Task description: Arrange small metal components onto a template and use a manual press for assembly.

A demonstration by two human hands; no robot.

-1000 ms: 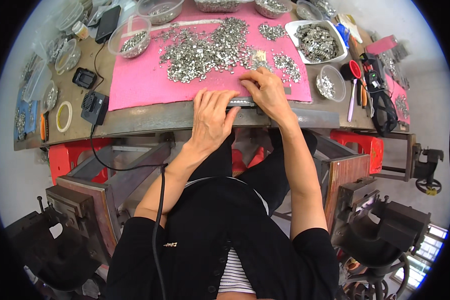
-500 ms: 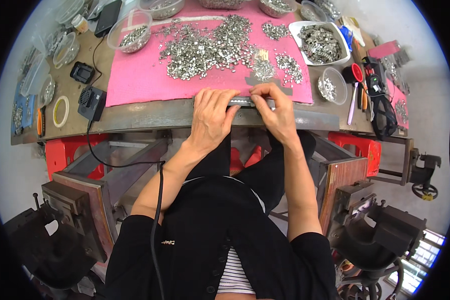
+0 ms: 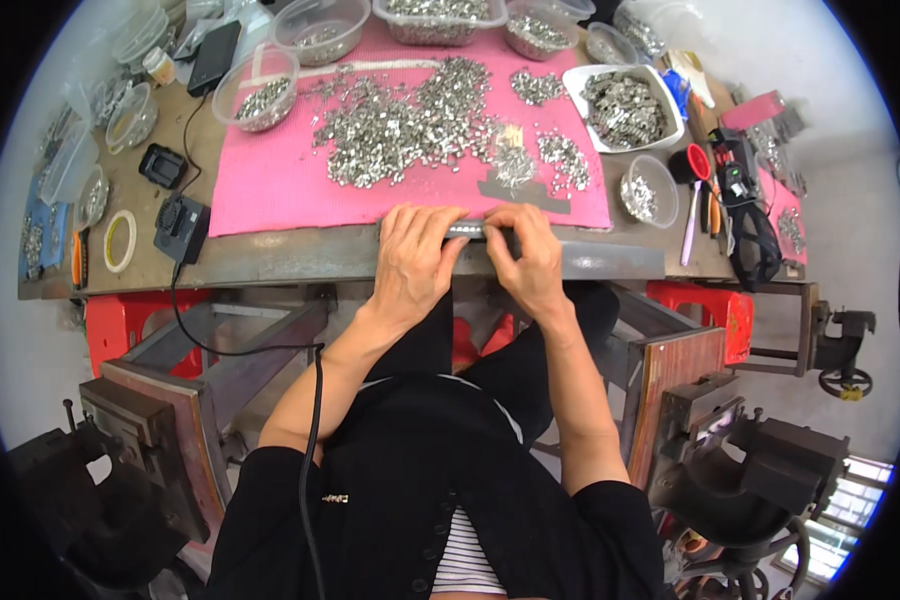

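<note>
Along the middle of the desk's (image 3: 300, 252) near edge lies a dark strip (image 3: 465, 230). The left hand (image 3: 410, 258) clasps its left part; the right hand (image 3: 527, 258) curls at its right, any grip hidden. Beyond, metal pieces (image 3: 395, 140) heap on a pink mat (image 3: 270, 195), clear tubs (image 3: 440, 32) toward the far edge.

Black short-sleeved top (image 3: 390, 465), dark buttons (image 3: 420, 585).
Just below grip, black trousers (image 3: 513, 372); further below, striped undershirt (image 3: 465, 560). Lower left of grip, gold-coloured pin (image 3: 336, 498), black cable (image 3: 304, 487) by sleeve (image 3: 265, 505).
</note>
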